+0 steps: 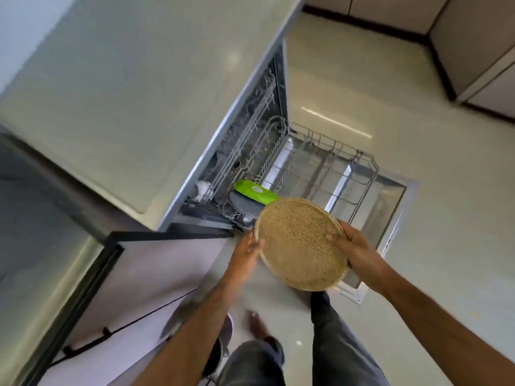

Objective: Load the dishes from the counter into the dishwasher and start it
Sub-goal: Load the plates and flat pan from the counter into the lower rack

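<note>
A round tan plate (299, 243) carried a fine speckled pattern of darker brown flecks across its whole face, with a paler straw-coloured rim. Behind it, a flat bright green plastic dish (255, 191) bore a small white mark near its middle, and a round dark grey plate (242, 205) sat beneath it. The pulled-out wire dishwasher rack (328, 168) was light grey. The smooth stone counter (133, 87) was a pale greenish cream, and the glossy floor (432, 174) was a similar cream.

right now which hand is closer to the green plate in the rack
Left. The left hand is at the woven tray's near-left edge, just below the green plate. The right hand grips the tray's right rim, farther from the plate.
</note>
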Demonstrator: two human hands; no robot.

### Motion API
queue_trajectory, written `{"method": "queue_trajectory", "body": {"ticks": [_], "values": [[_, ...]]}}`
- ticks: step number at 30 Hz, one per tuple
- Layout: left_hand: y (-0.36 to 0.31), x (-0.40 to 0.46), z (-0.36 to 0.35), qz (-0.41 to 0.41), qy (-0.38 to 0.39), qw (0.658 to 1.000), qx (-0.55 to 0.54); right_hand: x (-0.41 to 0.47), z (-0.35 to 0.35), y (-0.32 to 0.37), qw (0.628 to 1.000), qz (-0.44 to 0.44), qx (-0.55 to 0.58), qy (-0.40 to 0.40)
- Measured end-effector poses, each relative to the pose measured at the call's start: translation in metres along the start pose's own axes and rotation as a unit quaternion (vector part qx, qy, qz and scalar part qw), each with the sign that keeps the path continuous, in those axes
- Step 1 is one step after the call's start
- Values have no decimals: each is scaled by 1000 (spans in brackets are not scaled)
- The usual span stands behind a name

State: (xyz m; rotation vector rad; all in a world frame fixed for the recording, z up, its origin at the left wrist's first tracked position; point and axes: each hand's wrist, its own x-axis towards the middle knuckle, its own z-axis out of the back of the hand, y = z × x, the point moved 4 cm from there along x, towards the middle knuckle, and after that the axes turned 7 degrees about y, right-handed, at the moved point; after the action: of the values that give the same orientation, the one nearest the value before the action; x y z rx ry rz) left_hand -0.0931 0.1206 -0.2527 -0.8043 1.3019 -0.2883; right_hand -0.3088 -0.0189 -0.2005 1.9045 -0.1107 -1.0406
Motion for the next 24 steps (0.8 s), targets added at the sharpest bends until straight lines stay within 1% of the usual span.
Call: {"method": "queue_trajectory", "body": {"ticks": [2,4,5,7,8,10,12,14,15,16,17,18,19,20,22,23,24], "values": [[15,36,-2,77,-32,995,-62,29,2,-20,990,41,-135,-11],[28,61,2,119,-49,980,-150,54,-16,-41,966,87,-241,21],[35,71,3,131,-44,969,-206,66,-26,-53,956,112,-269,36],[47,87,7,124,-27,946,-299,91,-52,-81,935,166,-310,51],[52,91,10,109,-27,939,-325,102,-64,-93,926,188,-324,57],[69,96,16,86,-59,934,-342,127,-82,-127,914,206,-342,75],[87,97,26,51,-103,933,-342,149,-97,-156,898,206,-366,134],[109,99,41,23,-155,926,-342,172,-105,-169,889,199,-352,215],[118,101,48,13,-174,925,-336,186,-106,-171,889,188,-344,238],[126,105,54,5,-190,926,-326,203,-105,-170,893,190,-339,227],[131,108,60,-2,-199,928,-315,223,-102,-168,895,209,-351,178],[133,112,64,-10,-205,929,-307,243,-100,-164,882,235,-392,111],[133,115,67,-17,-210,930,-302,263,-101,-162,850,249,-460,59],[133,119,68,-22,-215,929,-300,283,-104,-159,814,233,-532,27],[132,130,70,-35,-225,925,-303,317,-111,-156,758,155,-633,29],[129,135,71,-42,-231,921,-312,328,-114,-153,744,129,-655,37],[128,141,72,-48,-235,916,-322,338,-116,-149,738,121,-662,41]]}}
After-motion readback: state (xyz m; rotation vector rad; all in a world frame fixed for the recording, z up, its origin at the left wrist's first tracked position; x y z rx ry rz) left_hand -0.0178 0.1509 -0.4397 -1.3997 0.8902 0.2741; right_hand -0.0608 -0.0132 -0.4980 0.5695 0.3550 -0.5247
